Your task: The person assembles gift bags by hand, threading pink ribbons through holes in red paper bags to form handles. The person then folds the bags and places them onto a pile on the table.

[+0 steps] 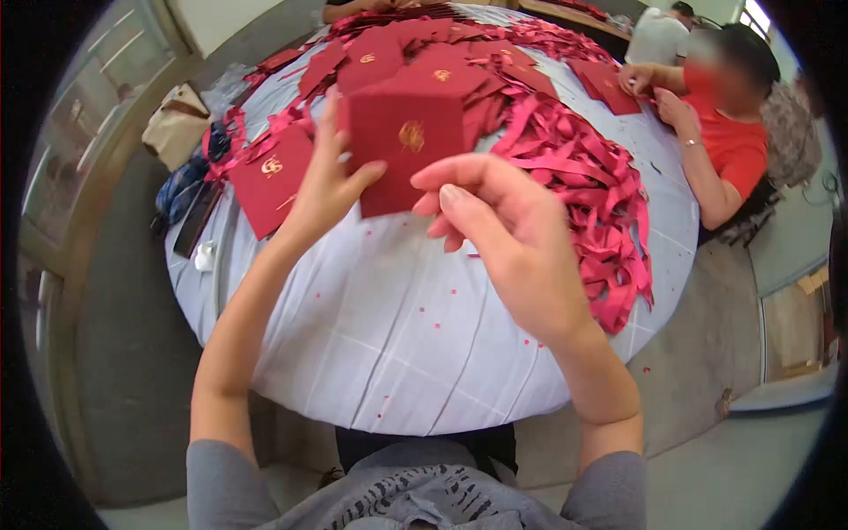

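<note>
A dark red box [408, 146] with a gold emblem on its front is held up above the round white-clothed table [389, 336]. My left hand [325, 181] grips its left side, thumb on the front face. My right hand [499, 234] holds its lower right corner with curled fingers. Flat red cards with gold emblems [269, 177] lie on the cloth behind my left hand.
A heap of red ribbons [592, 190] covers the table's right side, with more red cards [415, 49] at the far edge. A person in a red shirt [733, 132] sits at the right, hands on a card. Bags [181, 124] lie on the floor at left.
</note>
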{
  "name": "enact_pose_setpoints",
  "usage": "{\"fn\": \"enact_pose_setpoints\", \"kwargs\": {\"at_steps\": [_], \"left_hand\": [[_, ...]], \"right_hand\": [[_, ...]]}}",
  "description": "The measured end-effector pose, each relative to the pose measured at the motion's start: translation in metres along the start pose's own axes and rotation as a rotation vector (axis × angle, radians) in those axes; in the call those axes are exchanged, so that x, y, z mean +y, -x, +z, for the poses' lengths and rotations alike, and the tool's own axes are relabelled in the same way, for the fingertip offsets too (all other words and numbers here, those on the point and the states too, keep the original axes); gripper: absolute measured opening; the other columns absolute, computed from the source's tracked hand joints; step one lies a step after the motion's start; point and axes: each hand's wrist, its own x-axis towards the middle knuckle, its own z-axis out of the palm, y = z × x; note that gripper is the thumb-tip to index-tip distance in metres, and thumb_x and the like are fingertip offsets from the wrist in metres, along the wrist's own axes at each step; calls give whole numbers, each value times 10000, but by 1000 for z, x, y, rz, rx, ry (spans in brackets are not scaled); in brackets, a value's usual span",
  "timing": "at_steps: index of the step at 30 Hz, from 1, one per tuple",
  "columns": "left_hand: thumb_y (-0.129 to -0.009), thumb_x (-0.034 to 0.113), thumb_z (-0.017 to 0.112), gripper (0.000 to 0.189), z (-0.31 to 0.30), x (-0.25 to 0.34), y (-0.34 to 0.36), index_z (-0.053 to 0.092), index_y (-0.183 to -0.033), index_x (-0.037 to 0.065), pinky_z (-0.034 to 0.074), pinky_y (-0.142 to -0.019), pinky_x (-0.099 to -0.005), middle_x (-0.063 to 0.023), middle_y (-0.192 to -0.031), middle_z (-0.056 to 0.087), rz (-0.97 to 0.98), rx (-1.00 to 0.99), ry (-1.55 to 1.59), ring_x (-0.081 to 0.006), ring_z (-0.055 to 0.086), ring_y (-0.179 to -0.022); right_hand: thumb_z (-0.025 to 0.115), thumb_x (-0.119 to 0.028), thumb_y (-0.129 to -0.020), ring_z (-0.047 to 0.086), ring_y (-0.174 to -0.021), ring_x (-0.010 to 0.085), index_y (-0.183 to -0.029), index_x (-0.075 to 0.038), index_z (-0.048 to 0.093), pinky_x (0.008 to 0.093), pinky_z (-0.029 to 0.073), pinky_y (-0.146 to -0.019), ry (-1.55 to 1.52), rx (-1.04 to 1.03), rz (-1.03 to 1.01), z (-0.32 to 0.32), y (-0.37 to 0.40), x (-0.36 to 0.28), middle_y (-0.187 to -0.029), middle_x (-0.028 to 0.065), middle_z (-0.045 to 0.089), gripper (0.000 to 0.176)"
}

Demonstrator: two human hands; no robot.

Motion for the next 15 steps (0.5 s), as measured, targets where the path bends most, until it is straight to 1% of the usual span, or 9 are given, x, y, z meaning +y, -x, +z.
{"fn": "enact_pose_setpoints", "kwargs": {"at_steps": [2,3,5,7,8,10,11,12,15], "left_hand": [[-791,111,670,940,-15,9,35,9,-1459,142,287,-1050,-433,-96,-1518,16,175,-105,-291,-271,113,-1380],[-756,30,679,986,-12,15,49,2,-1461,153,374,-989,-387,-116,-1513,75,162,-73,-158,-263,273,-1329],[-749,16,679,992,-14,11,65,1,-1461,152,386,-973,-378,-118,-1510,87,183,-116,-48,-259,298,-1310],[-735,-11,678,1006,-25,3,78,1,-1461,149,410,-940,-360,-122,-1506,110,146,-111,5,-251,347,-1271],[-728,-25,678,1013,-31,-1,84,0,-1461,147,422,-923,-351,-124,-1504,122,118,-99,12,-247,372,-1252],[-714,-53,677,1027,-41,-3,98,0,-1461,144,446,-890,-333,-128,-1499,146,57,-39,-6,-239,421,-1213],[-707,-66,677,1035,-43,-1,104,-1,-1461,143,458,-873,-324,-130,-1497,158,22,2,-23,-236,446,-1194],[-684,-135,649,1010,-30,18,104,52,-1459,118,491,-741,-261,-122,-1483,218,56,76,-74,-193,523,-1065],[-696,-138,637,934,-24,34,96,129,-1445,95,494,-707,-243,-113,-1487,208,22,18,-159,-194,510,-1087]], "right_hand": [[496,-40,-869,571,-807,104,-997,14,566,235,466,-702,-136,-5,-130,7,24,-34,-902,74,595,155],[510,-40,-855,567,-783,116,-985,17,550,244,461,-685,-228,-38,-128,12,35,-45,-872,80,582,148],[492,-18,-830,560,-689,138,-889,12,527,275,450,-583,-360,-149,-342,23,40,-43,-727,70,562,75],[485,23,-779,555,-615,189,-839,13,527,306,442,-558,-343,-195,-200,26,51,-59,-659,110,545,74],[485,23,-779,555,-615,189,-839,13,527,306,442,-558,-324,-152,-195,40,58,-60,-659,110,545,74],[517,61,-720,560,-628,250,-793,-17,568,335,435,-604,-205,316,-482,67,63,-68,-679,132,571,118],[517,61,-720,560,-628,250,-793,-17,568,335,435,-604,-198,321,-478,58,58,-70,-679,132,571,118],[517,59,-725,559,-628,249,-800,-14,567,331,435,-601,-177,314,-458,59,61,-70,-684,131,572,115],[516,52,-741,557,-628,246,-819,-7,565,319,437,-592,-105,286,-394,60,73,-74,-699,129,574,109]]}}
